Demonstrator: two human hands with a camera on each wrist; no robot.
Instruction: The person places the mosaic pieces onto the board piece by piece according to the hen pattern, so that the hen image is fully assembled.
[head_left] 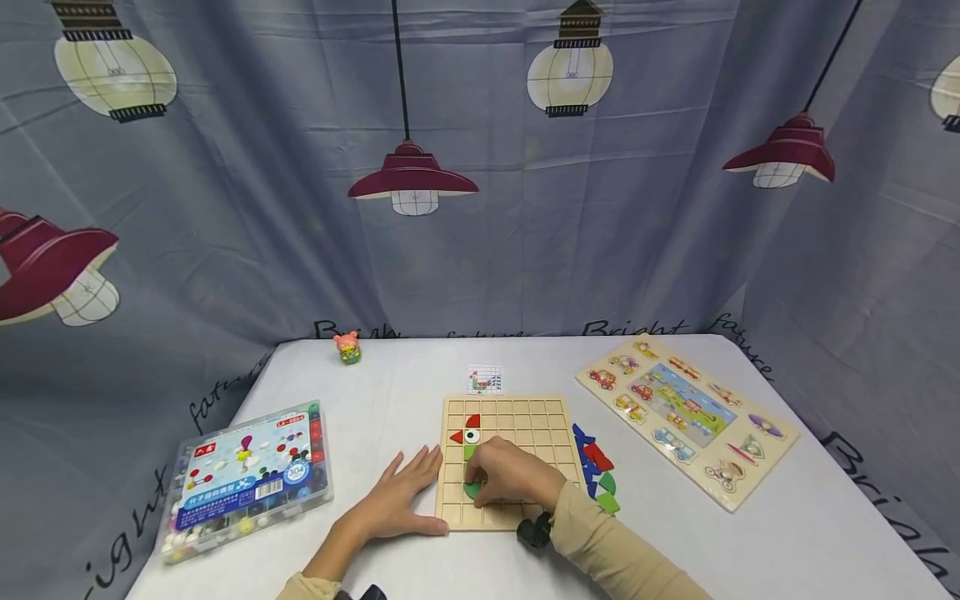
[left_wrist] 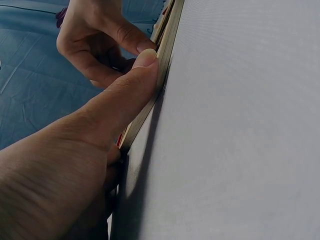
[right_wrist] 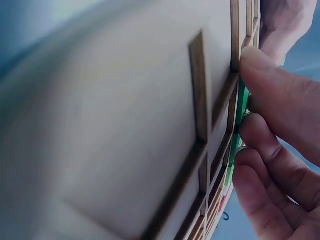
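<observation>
1. Step in hand, as we judge it: seating a green piece (head_left: 472, 490) into the wooden grid board (head_left: 525, 417), which lies on the desk (head_left: 750, 550) before us. The piece sits in the lower left part of the grid, under our right hand (head_left: 513, 475).
2. Already on the board: a red piece (head_left: 472, 421), a red triangle (head_left: 456, 437), a white eye piece (head_left: 472, 436) and a green square (head_left: 468, 452), stacked down the second column.
3. Right hand: fingers curled over the green piece, pinching its edge; the right wrist view shows the fingertips (right_wrist: 260, 60) on the thin green rim (right_wrist: 241, 105) against the grid slats. Grasping, not released.
4. Left hand (head_left: 397, 500): flat on the desk, fingers straight, thumb (left_wrist: 140, 75) pressed to the board's left edge (left_wrist: 167, 50). Bracing, holding nothing.
5. Next move, in our judgement: calls for turning the piece until its edges meet the cell walls, then pressing it flush while the left hand keeps the board from sliding.
6. Loose pieces (head_left: 596, 471), red, blue and green: heaped just beside the board's right edge.
7. Pattern card (head_left: 483, 379): beyond the board's far edge.
8. Also on the desk: a vehicle puzzle board (head_left: 686, 417) at right, a plastic box (head_left: 247, 479) at left, a small pink toy (head_left: 347, 347) at the far side.
</observation>
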